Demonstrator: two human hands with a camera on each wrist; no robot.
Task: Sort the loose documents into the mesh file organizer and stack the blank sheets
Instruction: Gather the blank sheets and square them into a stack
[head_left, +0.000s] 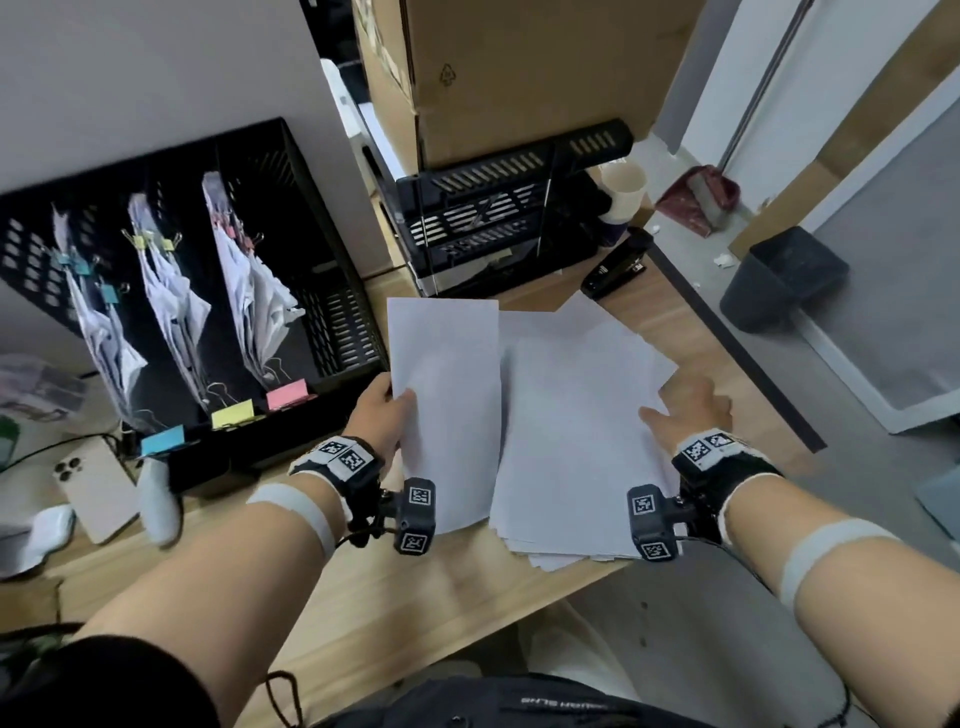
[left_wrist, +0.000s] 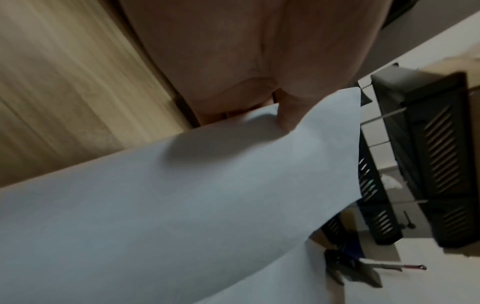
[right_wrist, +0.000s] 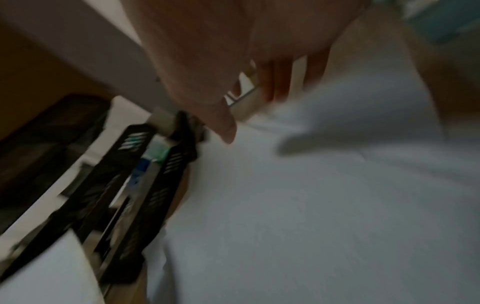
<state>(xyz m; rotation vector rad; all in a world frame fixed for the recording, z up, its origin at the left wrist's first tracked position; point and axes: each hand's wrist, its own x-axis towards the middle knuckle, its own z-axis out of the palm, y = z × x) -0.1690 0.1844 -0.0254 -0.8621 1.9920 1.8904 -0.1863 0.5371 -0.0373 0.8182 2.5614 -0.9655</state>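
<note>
head view: left hand (head_left: 382, 415) pinches a blank sheet (head_left: 447, 405) by its left edge, thumb on top, fingers hidden under the paper. left wrist view agrees: the thumb (left_wrist: 288, 115) presses onto the sheet's upper face and the paper bends away from it. the sheet is lifted off the desk (head_left: 363, 597), long side running away from the person, just left of the paper stack (head_left: 571, 447).

right hand (head_left: 685, 410) lies flat on the right part of the stack, fingers extended and spread, gripping nothing. right wrist view is blurred; fingers (right_wrist: 270, 82) look straight over white paper.

stack: loose white sheets, edges uneven, fanned at the near and far corners, sitting at the desk's near right corner and overhanging its front edge a little.

mesh file organizer (head_left: 218, 291) stands at left, black, with three filled slots of clipped documents. label tabs at the slot fronts: blue (head_left: 162, 439), yellow (head_left: 232, 414), pink (head_left: 286, 393). the slot nearest the sheet shows no papers.

behind the stack: black stacked letter tray (head_left: 493, 218), black stapler (head_left: 618, 262), paper cup (head_left: 623, 189). cardboard box (head_left: 519, 73) above the tray. white phone (head_left: 96, 483) lies face down at far left. dark waste bin (head_left: 784, 278) on the floor at right.
</note>
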